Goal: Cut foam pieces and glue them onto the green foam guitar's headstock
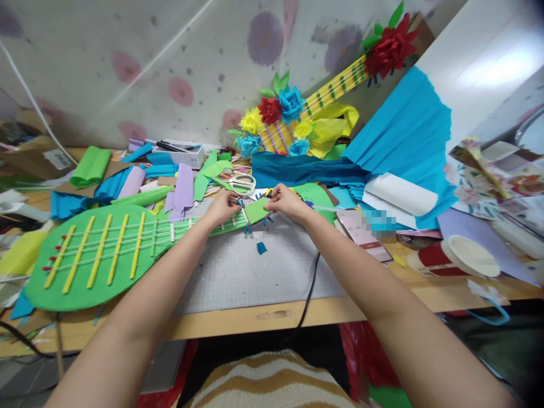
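Observation:
A green paper guitar with yellow strips and white strings lies on the table, its neck reaching right toward my hands. My left hand is closed at the head end of the neck, beside small dark blue pegs; what its fingertips hold is hidden. My right hand pinches the edge of a small green paper piece, which lies over the end of the neck. A blue scrap rests on the grey cutting mat just below. Scissors lie behind my left hand.
A second, yellow guitar with paper flowers leans on the wall. Blue crepe paper stands at right, with a phone and a paper cup in front. Coloured scraps crowd the back left. A black cable crosses the table edge.

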{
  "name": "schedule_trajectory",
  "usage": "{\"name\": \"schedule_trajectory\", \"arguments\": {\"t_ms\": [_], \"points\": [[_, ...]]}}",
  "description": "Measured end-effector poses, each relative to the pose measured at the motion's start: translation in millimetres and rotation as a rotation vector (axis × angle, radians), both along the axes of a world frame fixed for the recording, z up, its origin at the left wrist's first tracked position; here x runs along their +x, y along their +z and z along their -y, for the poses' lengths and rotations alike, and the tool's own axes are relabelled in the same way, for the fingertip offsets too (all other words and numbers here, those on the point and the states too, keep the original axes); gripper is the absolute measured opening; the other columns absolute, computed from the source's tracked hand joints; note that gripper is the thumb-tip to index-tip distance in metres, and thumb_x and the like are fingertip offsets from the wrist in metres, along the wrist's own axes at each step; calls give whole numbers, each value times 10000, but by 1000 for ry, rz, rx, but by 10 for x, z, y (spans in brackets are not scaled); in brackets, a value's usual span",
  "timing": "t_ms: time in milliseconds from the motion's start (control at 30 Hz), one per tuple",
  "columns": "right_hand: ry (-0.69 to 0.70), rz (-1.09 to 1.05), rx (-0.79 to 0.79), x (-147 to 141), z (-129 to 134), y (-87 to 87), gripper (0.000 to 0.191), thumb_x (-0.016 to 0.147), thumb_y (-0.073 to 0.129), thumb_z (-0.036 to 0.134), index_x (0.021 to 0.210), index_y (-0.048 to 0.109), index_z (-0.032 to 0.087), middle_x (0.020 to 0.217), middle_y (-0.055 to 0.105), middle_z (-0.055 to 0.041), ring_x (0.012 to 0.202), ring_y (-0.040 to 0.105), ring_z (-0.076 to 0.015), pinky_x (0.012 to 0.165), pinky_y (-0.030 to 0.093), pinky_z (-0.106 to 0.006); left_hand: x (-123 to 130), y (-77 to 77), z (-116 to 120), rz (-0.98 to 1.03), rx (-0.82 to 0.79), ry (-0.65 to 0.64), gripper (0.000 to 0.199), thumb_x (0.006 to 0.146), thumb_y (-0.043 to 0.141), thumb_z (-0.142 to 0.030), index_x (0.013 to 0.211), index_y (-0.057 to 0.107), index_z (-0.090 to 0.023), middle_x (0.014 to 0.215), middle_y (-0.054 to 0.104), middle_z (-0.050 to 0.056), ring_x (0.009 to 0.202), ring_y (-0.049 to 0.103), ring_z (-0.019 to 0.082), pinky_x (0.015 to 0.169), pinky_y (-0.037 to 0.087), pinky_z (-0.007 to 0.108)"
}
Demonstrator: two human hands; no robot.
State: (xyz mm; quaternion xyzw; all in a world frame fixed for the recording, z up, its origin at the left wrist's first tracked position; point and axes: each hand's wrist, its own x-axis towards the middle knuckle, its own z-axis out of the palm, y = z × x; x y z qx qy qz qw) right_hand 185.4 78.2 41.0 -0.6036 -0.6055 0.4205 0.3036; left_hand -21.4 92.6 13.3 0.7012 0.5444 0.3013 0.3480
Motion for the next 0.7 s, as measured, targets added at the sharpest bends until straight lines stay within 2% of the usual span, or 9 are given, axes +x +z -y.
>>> {"name": "schedule_trajectory", "arguments": {"t_ms": [167,400,700], "points": [[-24,127,46,-26,-29,0,441,537,720,115,727,334,213,523,516,97,450,521,-87,425,367,-183,13,-22,-9,-11,9,14,285,621,598,-174,900,543,-154,730,571,9,675,565,135,636,433,262],[17,-83,22,-3,-30,-20,420,584,689,99,729,312,213,530,529,99,469,528,-75,464,417,-182,19,8,-9,42,-46,9,279,605,598,-159,875,527,-149,645,540,-13,613,543,128,586,411,249],[-6,-63,-22,-23,-48,-63,432,581,703,102,738,316,214,537,528,92,474,541,-84,453,432,-185,11,-17,-15,9,-33,-2,280,630,588,-173,899,516,-151,659,545,-16,626,547,120,622,429,259]]}}
